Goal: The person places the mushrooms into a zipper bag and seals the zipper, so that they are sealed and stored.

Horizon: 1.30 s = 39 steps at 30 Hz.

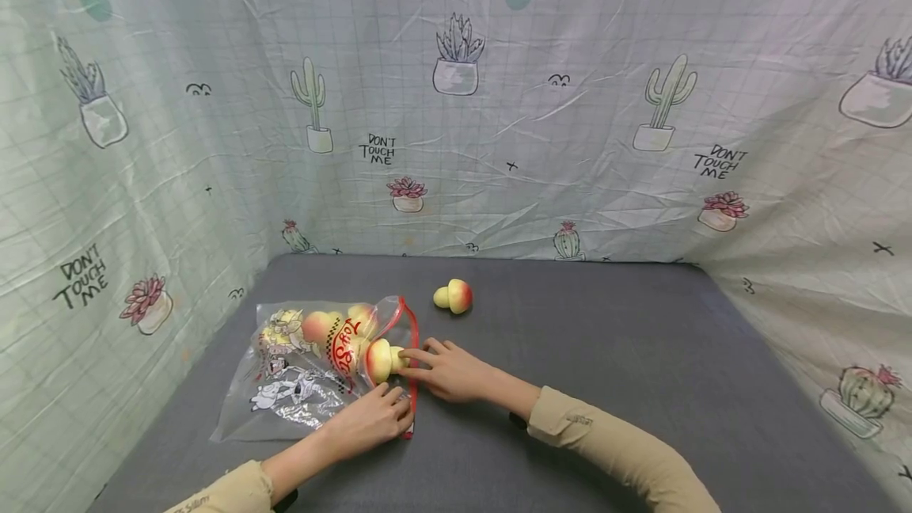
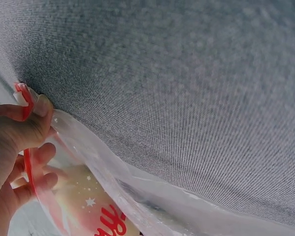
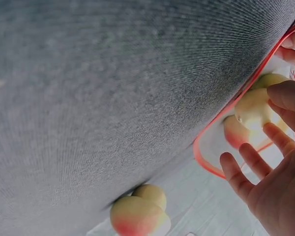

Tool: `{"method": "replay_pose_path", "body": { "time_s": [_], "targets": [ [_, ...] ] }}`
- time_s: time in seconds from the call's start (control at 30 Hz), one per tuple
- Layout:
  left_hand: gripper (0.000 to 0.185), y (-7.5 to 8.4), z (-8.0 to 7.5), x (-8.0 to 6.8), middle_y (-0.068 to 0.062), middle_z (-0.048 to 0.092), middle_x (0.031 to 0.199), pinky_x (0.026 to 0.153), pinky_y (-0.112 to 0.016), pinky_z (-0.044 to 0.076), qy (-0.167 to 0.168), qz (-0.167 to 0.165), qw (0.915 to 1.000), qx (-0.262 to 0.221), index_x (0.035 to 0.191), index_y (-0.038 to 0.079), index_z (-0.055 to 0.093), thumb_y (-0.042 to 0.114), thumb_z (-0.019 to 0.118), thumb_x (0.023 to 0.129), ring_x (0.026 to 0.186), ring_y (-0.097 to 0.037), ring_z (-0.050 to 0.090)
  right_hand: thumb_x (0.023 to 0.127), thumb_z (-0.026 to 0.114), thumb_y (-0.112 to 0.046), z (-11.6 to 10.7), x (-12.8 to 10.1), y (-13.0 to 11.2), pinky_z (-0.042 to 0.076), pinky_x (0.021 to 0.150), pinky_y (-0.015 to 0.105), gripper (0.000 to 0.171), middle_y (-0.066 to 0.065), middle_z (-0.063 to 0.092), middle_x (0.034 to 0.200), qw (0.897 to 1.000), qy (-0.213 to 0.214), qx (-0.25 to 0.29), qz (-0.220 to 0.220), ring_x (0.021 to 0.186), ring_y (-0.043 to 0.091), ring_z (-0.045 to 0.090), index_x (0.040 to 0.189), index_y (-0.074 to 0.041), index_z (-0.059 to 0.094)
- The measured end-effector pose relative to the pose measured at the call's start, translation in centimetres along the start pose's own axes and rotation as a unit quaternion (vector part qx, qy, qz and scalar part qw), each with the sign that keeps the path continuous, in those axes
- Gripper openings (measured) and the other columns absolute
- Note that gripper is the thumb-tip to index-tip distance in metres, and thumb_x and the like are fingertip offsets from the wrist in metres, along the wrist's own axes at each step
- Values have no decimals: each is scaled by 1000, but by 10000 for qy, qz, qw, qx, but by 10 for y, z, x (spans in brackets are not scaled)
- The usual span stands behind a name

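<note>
A clear zip bag (image 1: 242, 410) with a red-edged mouth (image 2: 30, 172) and printed cartoon figures lies on its side, mouth facing right. Several yellow mushroom-shaped toys with reddish caps show through its plastic. My left hand (image 1: 374, 418) pinches the near corner of the mouth, thumb on top by the white slider (image 2: 20, 98). At the opening, my right hand (image 1: 456, 373) holds one toy mushroom (image 1: 380, 361) by its pale stem (image 3: 255, 108) between thumb and forefinger; the other fingers are spread. That mushroom's cap points left into the bag.
Another toy mushroom (image 1: 459, 296) lies on its side behind the right hand, outside the bag. Under everything is a dark grey cloth surface (image 1: 606, 355). A pale curtain (image 1: 513, 204) printed with cacti rises along its back and sides.
</note>
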<state>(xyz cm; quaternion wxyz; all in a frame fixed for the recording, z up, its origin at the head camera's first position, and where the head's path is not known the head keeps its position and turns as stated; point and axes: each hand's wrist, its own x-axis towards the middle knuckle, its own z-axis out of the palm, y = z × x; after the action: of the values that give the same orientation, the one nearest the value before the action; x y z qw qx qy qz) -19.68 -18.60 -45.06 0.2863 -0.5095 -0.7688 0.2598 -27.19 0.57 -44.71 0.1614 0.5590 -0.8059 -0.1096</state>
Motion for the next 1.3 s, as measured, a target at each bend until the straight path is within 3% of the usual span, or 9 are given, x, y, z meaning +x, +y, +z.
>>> {"method": "replay_pose_path", "body": {
  "time_s": [0.37,0.67,1.03,1.3],
  "targets": [
    [19,-1,-5,-3,8,60,79,61,-26,36,-63,-40,10000,46,86,25,64,29,48,77,70,-10,48,89,47,-30,4,15,-2,42,69,26,45,-7,38,137,9998,133,-58,-124,100,16,45,133,-33,39],
    [24,-1,-5,-1,8,61,81,62,-28,37,2,-47,9999,135,89,22,66,29,46,78,70,-11,51,88,48,-29,6,26,-4,45,73,26,46,4,34,140,9989,280,138,-347,117,19,40,133,-28,41],
    [24,-1,-7,1,8,60,80,66,-29,41,79,-49,9999,108,88,22,66,27,45,78,71,-10,52,87,48,-27,10,39,-5,43,76,27,51,2,37,136,9994,295,28,-199,106,18,42,135,-34,34],
    [24,-1,-6,3,8,61,80,62,-28,37,-22,-61,9999,119,89,22,66,28,46,78,69,-10,51,85,51,-26,14,33,1,42,67,24,55,-1,34,140,9991,281,235,-196,107,15,42,136,-33,32]
  ]
}}
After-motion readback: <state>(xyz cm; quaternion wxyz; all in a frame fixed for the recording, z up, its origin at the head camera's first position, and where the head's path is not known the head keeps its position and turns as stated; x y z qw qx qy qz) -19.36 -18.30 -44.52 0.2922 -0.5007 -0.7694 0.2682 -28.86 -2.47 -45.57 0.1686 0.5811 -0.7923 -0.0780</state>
